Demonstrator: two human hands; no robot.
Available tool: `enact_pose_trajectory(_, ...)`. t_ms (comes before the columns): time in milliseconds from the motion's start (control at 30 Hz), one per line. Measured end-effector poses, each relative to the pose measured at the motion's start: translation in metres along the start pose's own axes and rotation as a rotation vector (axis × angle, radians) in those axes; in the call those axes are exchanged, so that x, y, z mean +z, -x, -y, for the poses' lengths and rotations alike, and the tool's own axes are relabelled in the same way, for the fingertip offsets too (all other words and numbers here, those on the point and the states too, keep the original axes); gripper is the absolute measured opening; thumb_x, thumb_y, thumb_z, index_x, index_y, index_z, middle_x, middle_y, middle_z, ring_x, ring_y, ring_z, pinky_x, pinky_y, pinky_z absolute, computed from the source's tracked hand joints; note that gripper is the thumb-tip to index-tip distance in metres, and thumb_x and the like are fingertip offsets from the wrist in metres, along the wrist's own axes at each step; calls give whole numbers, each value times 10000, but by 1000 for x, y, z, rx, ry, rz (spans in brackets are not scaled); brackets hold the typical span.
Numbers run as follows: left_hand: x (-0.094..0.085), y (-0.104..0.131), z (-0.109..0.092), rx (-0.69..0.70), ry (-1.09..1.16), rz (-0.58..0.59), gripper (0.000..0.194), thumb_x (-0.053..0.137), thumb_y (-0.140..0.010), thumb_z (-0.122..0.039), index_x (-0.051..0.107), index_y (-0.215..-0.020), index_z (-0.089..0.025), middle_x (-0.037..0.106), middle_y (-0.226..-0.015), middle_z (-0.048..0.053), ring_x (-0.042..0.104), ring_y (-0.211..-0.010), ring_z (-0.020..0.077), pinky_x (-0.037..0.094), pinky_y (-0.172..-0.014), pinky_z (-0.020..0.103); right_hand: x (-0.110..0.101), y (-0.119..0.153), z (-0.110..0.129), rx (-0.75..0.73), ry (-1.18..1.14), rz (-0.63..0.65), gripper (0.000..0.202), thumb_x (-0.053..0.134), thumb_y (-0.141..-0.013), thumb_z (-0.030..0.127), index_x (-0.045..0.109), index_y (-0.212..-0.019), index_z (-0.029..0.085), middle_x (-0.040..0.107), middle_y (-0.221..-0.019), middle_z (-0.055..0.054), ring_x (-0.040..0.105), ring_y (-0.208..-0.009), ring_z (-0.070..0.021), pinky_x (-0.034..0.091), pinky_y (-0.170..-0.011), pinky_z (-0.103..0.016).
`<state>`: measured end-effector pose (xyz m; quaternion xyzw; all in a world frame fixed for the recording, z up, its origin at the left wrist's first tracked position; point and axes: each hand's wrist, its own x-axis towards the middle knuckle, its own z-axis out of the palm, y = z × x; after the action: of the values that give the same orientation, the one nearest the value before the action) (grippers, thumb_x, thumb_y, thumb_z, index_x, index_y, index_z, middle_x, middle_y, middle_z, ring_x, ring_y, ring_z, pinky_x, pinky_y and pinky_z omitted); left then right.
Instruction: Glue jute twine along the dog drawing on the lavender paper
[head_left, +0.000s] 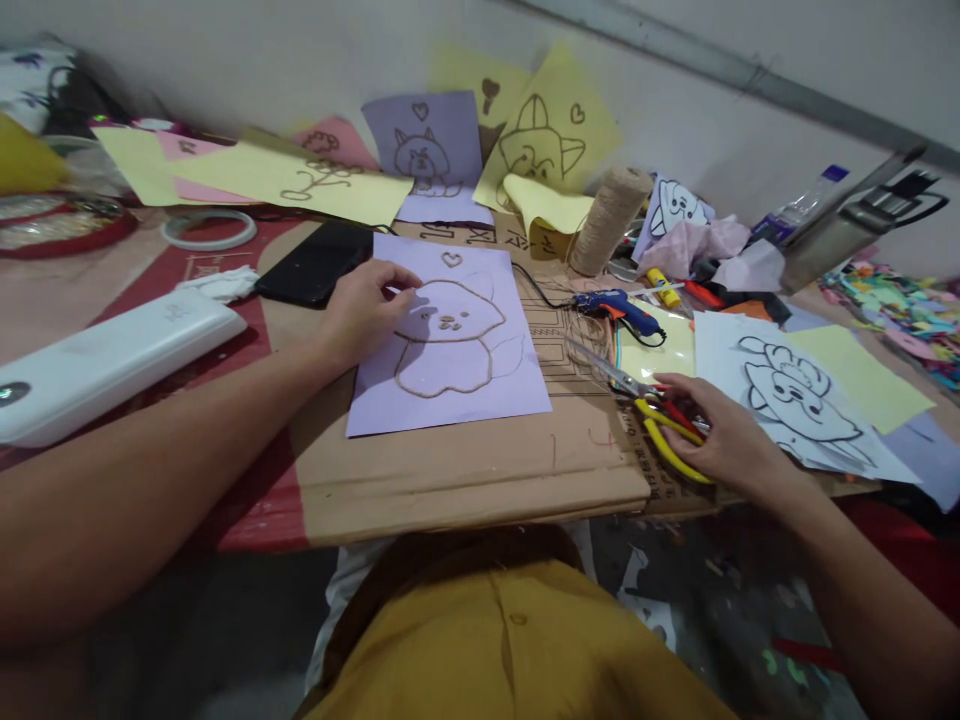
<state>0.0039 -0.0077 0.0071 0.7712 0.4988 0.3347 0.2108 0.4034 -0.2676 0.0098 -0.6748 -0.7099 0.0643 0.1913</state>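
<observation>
A purple sheet (pixel 517 370) lies on the cardboard, bearing an animal outline and a small heart made of brown twine. Thin pencil lines of an ear and a tail show on it without twine. My left hand (pixel 371 305) rests at the sheet's left edge, thumb and fingertips pinched together by the top of the animal's head; whatever they may hold is too small to see. To the right of the sheet, my right hand (pixel 712 430) has its fingers around the yellow and red handles of scissors (pixel 619 375), whose blades point toward the sheet.
Beyond the scissors lie a blue glue gun (pixel 622 312) and a twine spool (pixel 611 220). A black phone (pixel 319 262), white device (pixel 112 365) and tape roll (pixel 208 230) sit left. Printed drawings (pixel 802 400) lie right. Finished twine pictures (pixel 431 150) lean on the wall.
</observation>
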Motion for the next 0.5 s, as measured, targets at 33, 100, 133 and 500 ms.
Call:
enact_pose_trajectory(33,0,0,1,6,6,17,149,614,-845,-292,707,-944,-229,721,-1054,51,636,-968,232,497,-981,397,0,0,-4,23,-47,-44,583,666,-860,294,548,-1428,236,671,-1210,-108,681,-1060,-248,582,-971,-432)
enact_pose_trajectory(100,1,0,2,12,19,29,152,629,-849,-299,713,-948,-221,720,-1022,42,631,-959,218,488,-975,376,-2,0,-10,86,-169,-152,595,694,-841,289,565,-1421,262,668,-1207,-99,678,-1047,-232,582,-965,-421)
enact_pose_trajectory(133,1,0,3,13,20,24,150,635,-846,-297,717,-945,-219,724,-1016,44,632,-952,216,489,-968,371,-3,0,-13,125,-226,-223,598,706,-827,291,577,-1411,267,667,-1195,-99,675,-1034,-227,587,-946,-414)
enact_pose_trajectory(500,7,-3,9,51,-45,22,154,644,-846,-255,756,-949,-234,748,-1026,70,657,-883,222,518,-892,364,-26,-4,-39,595,-161,-495,351,703,-826,394,665,-1175,376,652,-1009,-77,622,-898,-298,527,-867,-511)
